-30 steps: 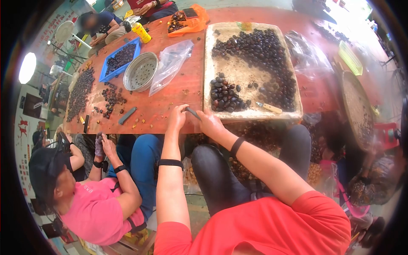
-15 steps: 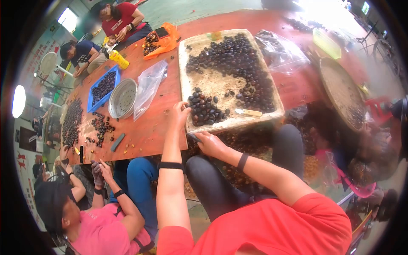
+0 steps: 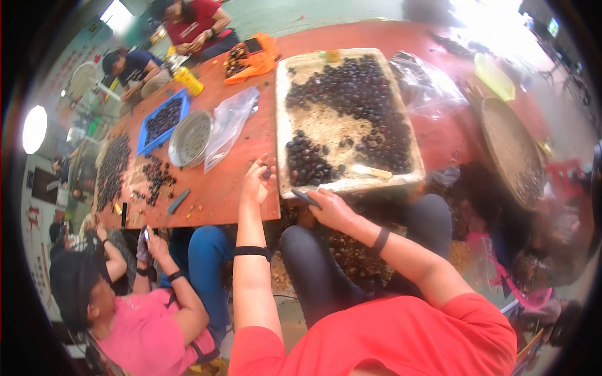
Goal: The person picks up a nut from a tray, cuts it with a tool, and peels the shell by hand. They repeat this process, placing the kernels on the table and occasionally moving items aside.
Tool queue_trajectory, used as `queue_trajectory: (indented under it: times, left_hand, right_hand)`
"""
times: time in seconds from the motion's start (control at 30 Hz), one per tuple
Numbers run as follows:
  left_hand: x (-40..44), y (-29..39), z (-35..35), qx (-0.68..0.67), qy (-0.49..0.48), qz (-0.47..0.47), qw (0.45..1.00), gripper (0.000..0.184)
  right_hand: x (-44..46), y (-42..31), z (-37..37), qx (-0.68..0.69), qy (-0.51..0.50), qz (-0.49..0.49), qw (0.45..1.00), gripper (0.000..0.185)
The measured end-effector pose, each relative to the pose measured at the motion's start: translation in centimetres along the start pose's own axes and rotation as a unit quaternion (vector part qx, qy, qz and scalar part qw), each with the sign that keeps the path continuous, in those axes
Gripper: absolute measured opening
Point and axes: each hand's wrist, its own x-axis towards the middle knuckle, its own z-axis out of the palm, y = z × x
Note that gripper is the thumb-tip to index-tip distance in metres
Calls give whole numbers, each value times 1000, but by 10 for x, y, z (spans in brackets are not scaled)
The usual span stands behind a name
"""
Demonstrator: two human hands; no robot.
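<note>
My left hand point(image 3: 257, 183) is raised palm up beside the left rim of a large off-white tray point(image 3: 283, 113). Its fingers are curled round one dark brown, round nut point(image 3: 266, 173). My right hand point(image 3: 331, 210) is just off the tray's near edge, closed on a slim dark grey tool point(image 3: 305, 198); its blade, if any, cannot be made out. Many dark nuts point(image 3: 357, 88) lie in the tray, with a smaller heap point(image 3: 306, 160) in its near left corner. A knife with a pale handle point(image 3: 371, 171) rests in the tray near its front edge.
Left on the red table point(image 3: 251, 138) are a blue basket point(image 3: 182, 106) of nuts, a metal strainer point(image 3: 190, 139), a plastic bag point(image 3: 231, 122) and a grey tool point(image 3: 179, 201). A round woven tray point(image 3: 511, 150) is at right. A co-worker in pink point(image 3: 150, 326) sits close on my left.
My left hand has come away from the heap in the tray toward me, now with a nut in its fingers. My right hand still grips the grey tool. The view has shifted slightly.
</note>
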Motion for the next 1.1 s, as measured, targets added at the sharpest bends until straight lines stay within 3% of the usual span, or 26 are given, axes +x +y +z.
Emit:
queue_trajectory:
  times: [0.13,0.23,0.3,0.33,0.4,0.53,0.6,1.1]
  left_hand:
    - [-32,7,-43,26,12,34,999,33]
    - [-43,10,-64,138,36,59,988,34]
    - [-49,9,-75,284,71,73,953,33]
    - [-51,10,-79,283,74,71,954,33]
    - [-51,11,-86,482,90,89,867,32]
    - [-48,5,-98,520,106,124,839,31]
    - [-47,5,-99,581,113,210,779,29]
    - [-52,10,-104,552,107,194,804,30]
  right_hand:
    - [21,-18,16,26,4,-29,999,32]
    - [39,-22,33,29,-7,-31,999,32]
    - [49,-22,48,29,-16,-26,999,31]
    - [53,-20,57,43,-10,-43,998,29]
    - [61,-19,70,58,-6,-58,997,28]
    - [72,-23,86,36,-38,-51,997,27]
    - [74,-26,91,42,-44,-43,997,28]
    - [83,-28,116,11,-38,-55,998,26]
